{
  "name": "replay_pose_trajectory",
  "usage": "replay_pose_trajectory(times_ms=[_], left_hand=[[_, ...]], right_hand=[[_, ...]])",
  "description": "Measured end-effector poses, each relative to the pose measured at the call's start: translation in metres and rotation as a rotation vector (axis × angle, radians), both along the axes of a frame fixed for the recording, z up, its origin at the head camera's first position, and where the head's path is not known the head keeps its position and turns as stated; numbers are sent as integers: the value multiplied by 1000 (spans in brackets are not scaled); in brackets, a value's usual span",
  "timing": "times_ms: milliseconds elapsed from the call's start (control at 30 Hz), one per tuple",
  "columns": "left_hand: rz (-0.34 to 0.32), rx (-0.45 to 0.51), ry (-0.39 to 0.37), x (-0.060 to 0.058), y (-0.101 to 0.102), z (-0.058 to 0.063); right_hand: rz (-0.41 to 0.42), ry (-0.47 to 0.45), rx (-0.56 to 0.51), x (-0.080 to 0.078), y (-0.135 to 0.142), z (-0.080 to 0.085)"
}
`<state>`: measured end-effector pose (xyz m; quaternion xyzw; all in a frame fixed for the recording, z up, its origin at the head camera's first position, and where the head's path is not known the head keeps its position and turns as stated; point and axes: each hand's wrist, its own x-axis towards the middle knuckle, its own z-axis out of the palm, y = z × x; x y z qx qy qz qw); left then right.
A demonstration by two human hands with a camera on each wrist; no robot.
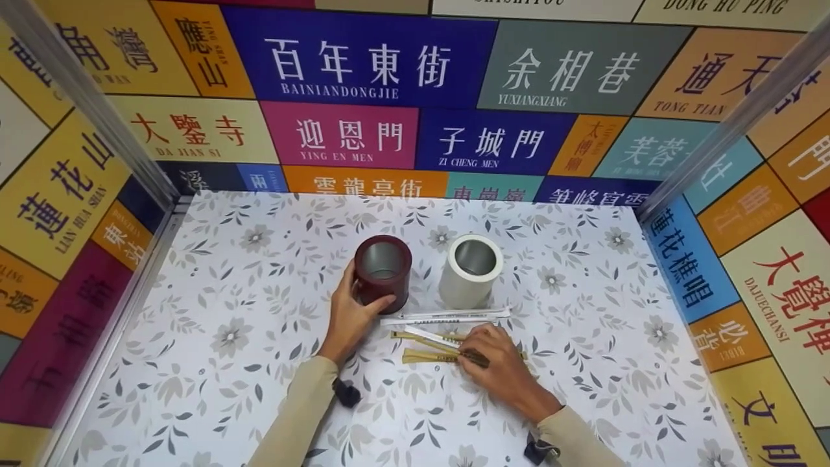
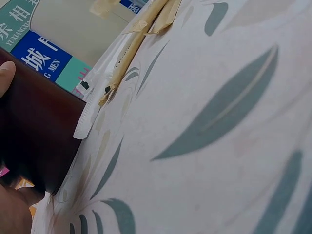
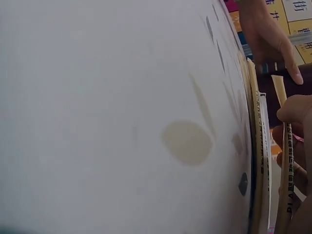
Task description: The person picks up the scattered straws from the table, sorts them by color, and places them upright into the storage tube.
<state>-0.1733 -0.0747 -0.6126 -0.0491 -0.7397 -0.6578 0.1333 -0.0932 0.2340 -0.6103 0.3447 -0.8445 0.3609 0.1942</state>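
Observation:
My left hand holds a dark red cylindrical cup by its side, thumb across the front and fingers round the left. The cup stands upright, its metal-lined mouth facing up. Over the wrapped straws, my right hand pinches a brown paper-wrapped straw between thumb and fingers; black print runs along it. Beneath and beside that hand lie another brown wrapped straw and several white wrapped straws. A white cylindrical cup stands upright just behind the straws, to the right of the red one.
The table has a white covering printed with grey leaves and flowers. Colourful panels with Chinese lettering rise behind it and on both sides, with metal posts at the corners.

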Motion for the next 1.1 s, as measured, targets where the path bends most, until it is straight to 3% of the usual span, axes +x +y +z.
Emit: replay_pose_trajectory(times_ms=[167,333,500,633,767,967,1100], left_hand=[[-9,-14,-5,1,0,0],[-15,-7,4,1,0,0],[-15,0,-2,1,-1,0],[-16,0,-13,-1,-1,0],[-5,-28,-21,-1,-1,1],[-7,-48,-41,8,3,24],[-4,-60,-39,4,1,13]], right_hand=[[-20,-113,-44,4,6,8],[-31,-208,-154,6,8,26],[-65,-202,-230,5,1,63],[-67,-187,-240,2,-3,98],[-80,-198,-264,-6,-6,122],[-104,-272,-283,-20,-13,154],[-120,-323,-295,-29,-20,171]])
